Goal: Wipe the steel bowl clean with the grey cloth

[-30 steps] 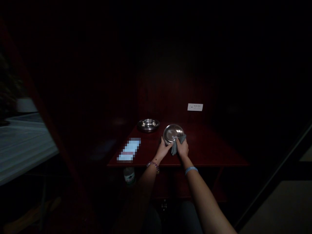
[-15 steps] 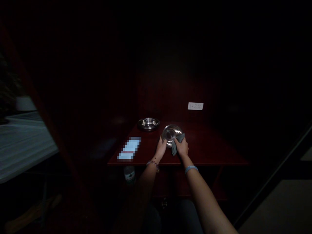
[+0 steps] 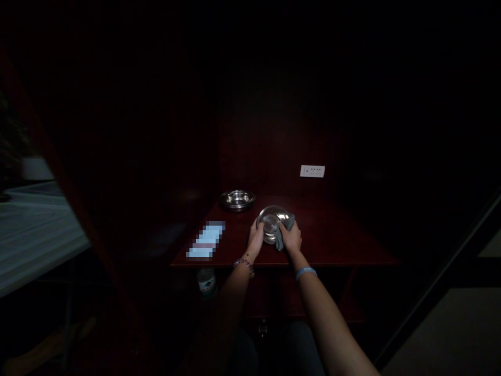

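Note:
A shiny round metal bowl (image 3: 270,223) is held up over the dark red desk (image 3: 329,240), tilted so that its round base shows. My left hand (image 3: 255,240) grips its left edge, thumb on the near face and the other fingers hidden behind. On the opposite side, my right hand (image 3: 291,237) is closed around a grey cloth (image 3: 279,239) and presses it against the bowl's right part. Farther back on the left of the desk rests a stack of metal bowls (image 3: 237,200); how many are in it I cannot tell.
A blurred-out bright phone-like rectangle (image 3: 206,241) lies at the desk's left front. Below the edge there stands a bottle (image 3: 206,282) with a label. A white socket panel (image 3: 312,171) sits on the back wall. Dark partitions rise on both sides.
The bowl has dropped slightly and tilted in my hands. My left hand has shifted a little along its edge, while the cloth stays in my right hand. The view has moved slightly.

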The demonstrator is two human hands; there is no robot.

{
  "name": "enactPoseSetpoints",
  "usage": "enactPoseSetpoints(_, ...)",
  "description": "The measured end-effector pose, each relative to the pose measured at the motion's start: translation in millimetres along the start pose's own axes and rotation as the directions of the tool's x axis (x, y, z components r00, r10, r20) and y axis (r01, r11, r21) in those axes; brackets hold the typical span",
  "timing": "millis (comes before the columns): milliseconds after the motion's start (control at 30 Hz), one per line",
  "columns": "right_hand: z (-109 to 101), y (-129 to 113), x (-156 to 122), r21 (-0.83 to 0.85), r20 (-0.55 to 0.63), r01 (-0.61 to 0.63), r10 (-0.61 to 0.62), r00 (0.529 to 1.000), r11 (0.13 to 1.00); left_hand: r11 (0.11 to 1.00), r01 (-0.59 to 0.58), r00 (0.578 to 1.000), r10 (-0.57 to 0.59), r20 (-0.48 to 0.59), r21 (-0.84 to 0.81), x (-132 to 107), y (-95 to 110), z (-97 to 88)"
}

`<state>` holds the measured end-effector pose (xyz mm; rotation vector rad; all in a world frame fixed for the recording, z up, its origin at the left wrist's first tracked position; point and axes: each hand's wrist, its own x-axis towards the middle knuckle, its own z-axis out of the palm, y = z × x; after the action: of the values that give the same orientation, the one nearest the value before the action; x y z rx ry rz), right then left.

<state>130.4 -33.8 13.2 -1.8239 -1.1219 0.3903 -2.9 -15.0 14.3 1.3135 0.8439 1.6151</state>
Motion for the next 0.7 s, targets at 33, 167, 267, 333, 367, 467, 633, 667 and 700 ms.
enactPoseSetpoints(33,-0.2,-0.2,-0.1,-0.002,0.001,0.003,-0.003,1.000,1.000,1.000,0.011,1.000,-0.011,-0.004,0.004,-0.4,1.4,0.2)
enactPoseSetpoints(167,-1.0,-1.0,-0.6,-0.003,0.001,0.006,-0.006,1.000,1.000,0.999,0.037,0.999,-0.037,-0.009,0.006,-0.8,4.2,0.7)
enactPoseSetpoints(267,-0.6,-0.5,-0.5,0.000,0.000,0.008,-0.008,1.000,1.000,0.999,0.041,0.999,-0.041,-0.025,0.009,0.0,3.0,0.8)
enactPoseSetpoints(333,0.0,0.0,-0.5,-0.001,-0.006,0.010,-0.010,1.000,1.000,0.999,0.040,0.999,-0.040,-0.034,0.010,0.7,1.7,0.9)
enactPoseSetpoints(367,0.2,0.1,-0.5,0.000,-0.008,0.011,-0.011,1.000,1.000,0.999,0.039,0.999,-0.039,-0.033,0.009,0.9,1.1,1.0)
enactPoseSetpoints(467,0.1,-0.1,-0.7,0.012,-0.008,0.016,-0.016,1.000,1.000,0.999,0.032,0.999,-0.032,-0.019,-0.003,1.5,-0.5,1.4)
enactPoseSetpoints(633,-0.8,-1.4,-1.0,0.017,-0.001,0.020,-0.020,1.000,1.000,0.999,0.043,0.999,-0.043,-0.027,-0.002,2.9,-4.7,1.7)
enactPoseSetpoints(667,-0.9,-1.5,-1.0,0.013,0.001,0.019,-0.019,1.000,1.000,0.999,0.047,0.998,-0.047,-0.032,0.003,3.4,-5.8,1.5)
enactPoseSetpoints(700,-1.0,-1.6,-1.0,0.008,0.004,0.018,-0.018,1.000,1.000,0.999,0.049,0.998,-0.049,-0.037,0.007,3.9,-6.9,1.2)
